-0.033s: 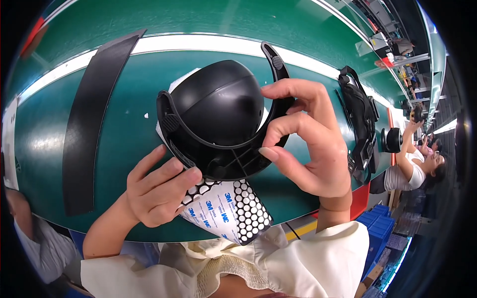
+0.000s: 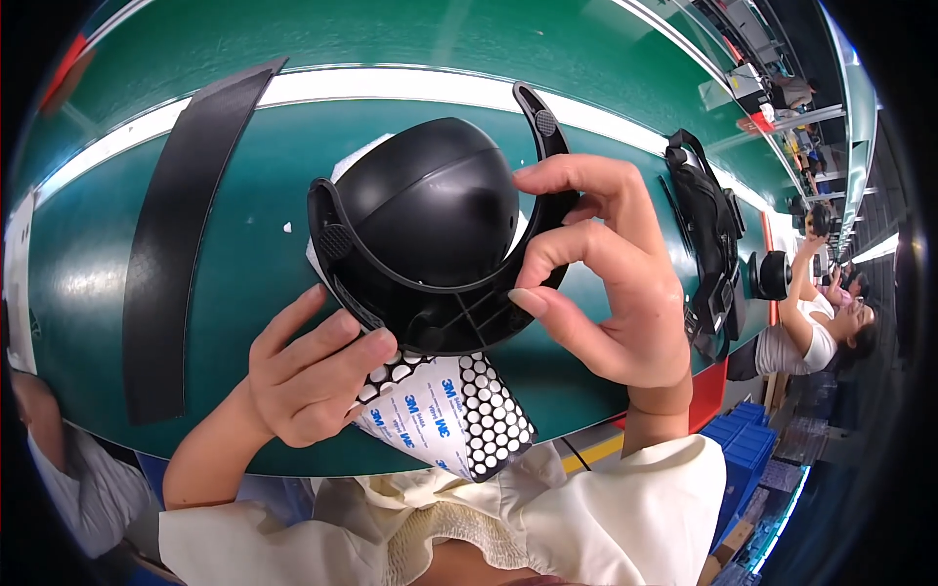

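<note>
A glossy black plastic shell (image 2: pixel 435 200) with a rounded dome and two curved side arms stands tilted over the green table. Dark textured round pads (image 2: pixel 335 241) sit near the tips of its arms. My left hand (image 2: pixel 318 376) holds the shell's lower left edge, fingertips pressed to it, its thumb hidden. On the other side, my right hand (image 2: pixel 616 273) grips the right arm between bent fingers and thumb, with the forefinger touching the dome. Below the shell lies a sheet of white round dots (image 2: pixel 496 415) with printed backing paper (image 2: pixel 420 415), partly covered by the shell and my left hand.
A long black strip (image 2: pixel 176 244) lies on the green tabletop (image 2: pixel 264 283) at left. Black straps with buckles (image 2: pixel 708 234) rest at right, near another black dome part (image 2: pixel 772 275). Blue crates (image 2: pixel 735 444) stand below at right. Other people sit at both sides.
</note>
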Demonstrator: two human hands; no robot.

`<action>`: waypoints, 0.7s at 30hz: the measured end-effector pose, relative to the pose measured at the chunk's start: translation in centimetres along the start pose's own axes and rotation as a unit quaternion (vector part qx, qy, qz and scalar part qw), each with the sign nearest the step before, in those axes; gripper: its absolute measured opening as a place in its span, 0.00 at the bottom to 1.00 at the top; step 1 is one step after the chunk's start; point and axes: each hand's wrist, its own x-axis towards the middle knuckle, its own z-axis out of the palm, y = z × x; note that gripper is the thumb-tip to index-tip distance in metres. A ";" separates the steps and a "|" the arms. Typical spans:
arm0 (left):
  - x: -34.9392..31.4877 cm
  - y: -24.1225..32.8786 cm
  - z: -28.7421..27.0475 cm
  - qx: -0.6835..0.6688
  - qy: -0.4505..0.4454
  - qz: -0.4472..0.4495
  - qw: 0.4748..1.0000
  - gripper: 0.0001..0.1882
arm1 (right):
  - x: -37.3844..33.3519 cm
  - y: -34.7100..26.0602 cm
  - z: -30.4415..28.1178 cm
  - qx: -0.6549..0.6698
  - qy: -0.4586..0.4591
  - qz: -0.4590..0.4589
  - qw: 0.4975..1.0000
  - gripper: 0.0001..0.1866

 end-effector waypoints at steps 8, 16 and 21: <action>-0.1 -0.1 -0.1 0.002 0.006 0.004 1.000 0.10 | 0.1 -0.1 0.0 -0.009 -0.009 -0.005 1.000 0.05; -0.2 0.0 -0.2 -0.003 -0.012 0.000 1.000 0.10 | 0.1 0.0 0.3 0.020 0.003 0.008 1.000 0.05; 0.1 -0.1 -0.3 -0.024 0.007 -0.014 1.000 0.11 | 0.2 0.3 0.5 0.011 0.023 -0.010 1.000 0.06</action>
